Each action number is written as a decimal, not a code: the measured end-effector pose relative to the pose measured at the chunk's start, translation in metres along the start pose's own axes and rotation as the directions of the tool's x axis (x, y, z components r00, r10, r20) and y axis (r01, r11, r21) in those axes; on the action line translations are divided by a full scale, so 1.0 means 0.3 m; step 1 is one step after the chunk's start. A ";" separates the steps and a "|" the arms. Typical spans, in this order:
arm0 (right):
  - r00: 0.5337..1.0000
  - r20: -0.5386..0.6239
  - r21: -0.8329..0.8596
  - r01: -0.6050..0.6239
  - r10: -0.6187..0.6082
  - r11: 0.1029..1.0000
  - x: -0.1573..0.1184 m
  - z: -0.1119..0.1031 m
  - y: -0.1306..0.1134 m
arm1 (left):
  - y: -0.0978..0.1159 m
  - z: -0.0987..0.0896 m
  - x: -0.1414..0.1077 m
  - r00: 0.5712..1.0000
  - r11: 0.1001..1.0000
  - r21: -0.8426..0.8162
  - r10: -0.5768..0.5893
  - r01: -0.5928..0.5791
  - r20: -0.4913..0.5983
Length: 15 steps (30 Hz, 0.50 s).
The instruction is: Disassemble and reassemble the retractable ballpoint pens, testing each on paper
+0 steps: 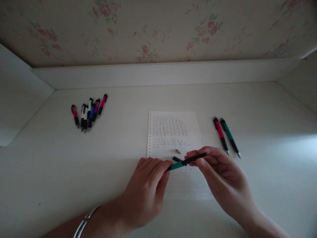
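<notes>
A green and black pen (176, 166) is held slanted above the sheet of paper by both hands. My left hand (148, 181) is closed around its green barrel. The thumb and fingertips of my right hand (220, 175) pinch the slim black end, which points up to the right and has no metal tip on it. On the lined paper (170, 132), just beyond the hands, lies a small silver cone-shaped pen tip (178, 151). A short black tube, seemingly a pen grip (176, 159), lies partly hidden behind the held pen.
Several pens (90, 114) in pink, white, blue and purple lie grouped at the back left. Right of the paper are a pink pen (220, 134) and a green pen (230, 136). A raised white ledge (158, 75) borders the desk's back, below floral wallpaper.
</notes>
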State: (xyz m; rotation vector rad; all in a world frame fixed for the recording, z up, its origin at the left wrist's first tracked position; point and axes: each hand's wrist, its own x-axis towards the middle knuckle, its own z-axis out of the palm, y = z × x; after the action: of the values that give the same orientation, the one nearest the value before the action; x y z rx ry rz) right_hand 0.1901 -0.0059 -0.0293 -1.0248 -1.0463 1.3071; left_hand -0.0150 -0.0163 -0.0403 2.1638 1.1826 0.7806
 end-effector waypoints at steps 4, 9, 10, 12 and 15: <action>1.000 0.000 0.004 0.006 -0.006 1.000 -0.002 -0.001 0.003 | -0.001 0.000 -0.001 1.000 1.000 0.008 0.003 -0.003 0.004; 1.000 -0.003 -0.039 -0.002 0.002 0.999 0.000 -0.001 0.002 | 0.000 -0.001 -0.004 1.000 1.000 0.012 0.004 -0.004 0.002; 1.000 -0.005 -0.050 -0.003 0.003 0.999 0.001 0.000 0.001 | 0.002 -0.002 -0.004 1.000 1.000 0.010 0.006 -0.006 0.004; 1.000 -0.011 -0.058 -0.007 0.007 0.998 0.003 0.001 -0.003 | 0.005 -0.006 -0.001 1.000 1.000 0.005 0.012 -0.012 0.005; 1.000 -0.022 -0.056 -0.012 0.011 0.998 -0.001 0.002 -0.006 | 0.011 -0.008 0.002 1.000 1.000 0.003 0.019 -0.019 -0.005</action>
State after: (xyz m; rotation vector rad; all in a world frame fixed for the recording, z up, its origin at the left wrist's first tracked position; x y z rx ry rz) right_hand 0.1900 -0.0063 -0.0275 -1.0863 -1.0677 1.2795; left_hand -0.0148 -0.0168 -0.0364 2.1793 1.1678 0.7928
